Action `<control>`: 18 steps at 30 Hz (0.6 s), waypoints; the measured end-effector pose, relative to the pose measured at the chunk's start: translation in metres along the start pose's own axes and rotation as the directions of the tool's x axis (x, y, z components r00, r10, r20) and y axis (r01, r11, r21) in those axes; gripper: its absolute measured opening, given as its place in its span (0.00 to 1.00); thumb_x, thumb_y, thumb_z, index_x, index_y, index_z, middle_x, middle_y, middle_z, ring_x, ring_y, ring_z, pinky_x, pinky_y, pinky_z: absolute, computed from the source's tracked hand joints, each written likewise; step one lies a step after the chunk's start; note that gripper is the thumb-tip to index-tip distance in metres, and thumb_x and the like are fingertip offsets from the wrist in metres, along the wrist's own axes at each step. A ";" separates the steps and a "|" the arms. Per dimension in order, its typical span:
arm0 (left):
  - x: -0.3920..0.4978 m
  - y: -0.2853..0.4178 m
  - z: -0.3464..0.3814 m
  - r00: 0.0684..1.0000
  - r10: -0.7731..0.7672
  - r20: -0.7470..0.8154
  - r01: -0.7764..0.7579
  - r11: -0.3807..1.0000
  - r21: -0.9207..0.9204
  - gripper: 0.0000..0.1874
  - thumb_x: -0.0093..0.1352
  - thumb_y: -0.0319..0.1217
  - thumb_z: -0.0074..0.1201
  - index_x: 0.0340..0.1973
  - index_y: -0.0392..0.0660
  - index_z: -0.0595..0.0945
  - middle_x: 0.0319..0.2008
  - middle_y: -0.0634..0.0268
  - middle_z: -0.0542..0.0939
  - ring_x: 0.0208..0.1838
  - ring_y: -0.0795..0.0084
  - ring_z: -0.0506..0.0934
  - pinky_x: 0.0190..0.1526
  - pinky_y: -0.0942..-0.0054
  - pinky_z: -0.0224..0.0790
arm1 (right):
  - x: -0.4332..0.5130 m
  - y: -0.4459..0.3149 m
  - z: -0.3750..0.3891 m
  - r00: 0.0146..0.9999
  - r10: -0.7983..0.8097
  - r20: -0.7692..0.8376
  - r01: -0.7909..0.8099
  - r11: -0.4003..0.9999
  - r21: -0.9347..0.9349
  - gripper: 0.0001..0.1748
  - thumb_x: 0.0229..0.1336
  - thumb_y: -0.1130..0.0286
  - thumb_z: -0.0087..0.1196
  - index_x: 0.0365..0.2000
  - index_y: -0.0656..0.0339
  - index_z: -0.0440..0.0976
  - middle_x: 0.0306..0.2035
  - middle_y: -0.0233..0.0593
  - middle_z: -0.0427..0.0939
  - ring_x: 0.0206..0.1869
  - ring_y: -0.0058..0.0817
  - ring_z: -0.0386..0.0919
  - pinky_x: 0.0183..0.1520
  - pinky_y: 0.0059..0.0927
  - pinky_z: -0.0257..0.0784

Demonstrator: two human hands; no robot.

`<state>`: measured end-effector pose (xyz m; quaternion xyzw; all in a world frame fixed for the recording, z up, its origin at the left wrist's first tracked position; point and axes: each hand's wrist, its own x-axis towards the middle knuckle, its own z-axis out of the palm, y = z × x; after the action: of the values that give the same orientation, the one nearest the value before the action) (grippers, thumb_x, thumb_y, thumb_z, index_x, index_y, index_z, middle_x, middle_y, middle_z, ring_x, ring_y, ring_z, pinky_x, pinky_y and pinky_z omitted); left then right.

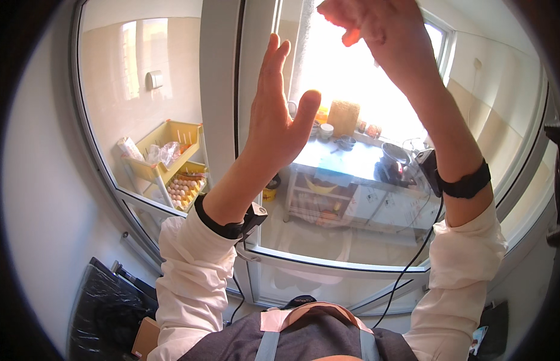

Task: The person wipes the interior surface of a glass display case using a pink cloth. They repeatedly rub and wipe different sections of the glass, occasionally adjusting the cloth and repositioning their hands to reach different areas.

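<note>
Two glass panels in a pale frame stand before me. My left hand [280, 108] is raised in front of the right glass panel [316, 243], beside the frame post [219, 90]. Its fingers are extended, the thumb stands apart, and nothing is in it. Whether it touches the glass I cannot tell. High up, my right hand [392, 20] grips a pinkish-red cloth [359, 20] in front of the bright window, partly cut off by the top edge. A black strap [467, 180] with a small device circles my right forearm; a similar black strap [212, 221] is on the left.
Through the glass show a yellow tiered rack [162, 169] with eggs, a metal counter [343, 158] with bowls, and a wok [395, 153]. A black cable [410, 266] hangs from my right forearm device. A plastic-wrapped black item [108, 311] and a cardboard box [146, 336] stand lower left.
</note>
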<state>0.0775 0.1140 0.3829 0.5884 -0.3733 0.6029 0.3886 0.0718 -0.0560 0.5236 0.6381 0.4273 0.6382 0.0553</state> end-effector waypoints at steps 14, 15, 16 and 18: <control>0.005 0.029 0.037 0.996 0.039 0.085 -0.038 0.999 -0.009 0.35 0.72 0.44 0.45 0.66 0.35 0.54 0.69 0.40 0.52 0.71 0.45 0.54 0.69 0.46 0.40 | -0.028 0.015 -0.049 0.997 0.083 0.011 -0.083 0.995 0.063 0.16 0.60 0.73 0.54 0.49 0.57 0.70 0.48 0.36 0.73 0.52 0.32 0.72 0.55 0.32 0.71; 0.005 0.031 0.040 0.995 0.041 0.091 -0.040 0.999 -0.009 0.35 0.72 0.44 0.45 0.66 0.35 0.54 0.69 0.40 0.52 0.71 0.45 0.54 0.68 0.46 0.40 | -0.022 0.024 -0.057 0.979 -0.072 -0.190 0.049 0.991 -0.122 0.13 0.57 0.76 0.56 0.43 0.61 0.71 0.43 0.37 0.71 0.50 0.31 0.71 0.55 0.31 0.68; 0.004 0.032 0.042 0.994 0.046 0.098 -0.046 0.999 -0.005 0.35 0.72 0.44 0.45 0.66 0.35 0.54 0.69 0.40 0.52 0.71 0.45 0.54 0.68 0.45 0.40 | -0.026 0.029 -0.065 0.998 -0.057 -0.034 0.060 0.994 0.089 0.16 0.57 0.75 0.57 0.46 0.60 0.69 0.46 0.36 0.70 0.53 0.30 0.70 0.57 0.30 0.67; 0.003 0.035 0.048 0.993 0.055 0.100 -0.055 0.998 -0.005 0.35 0.72 0.44 0.45 0.66 0.35 0.55 0.69 0.40 0.53 0.71 0.46 0.55 0.68 0.44 0.41 | -0.039 0.028 -0.075 0.990 -0.089 0.106 0.069 0.982 0.174 0.20 0.57 0.74 0.57 0.50 0.57 0.69 0.50 0.37 0.70 0.56 0.33 0.69 0.58 0.31 0.68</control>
<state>0.0659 0.0562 0.3875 0.6069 -0.4091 0.5827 0.3533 0.0276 -0.1331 0.5237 0.6580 0.5015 0.5595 0.0501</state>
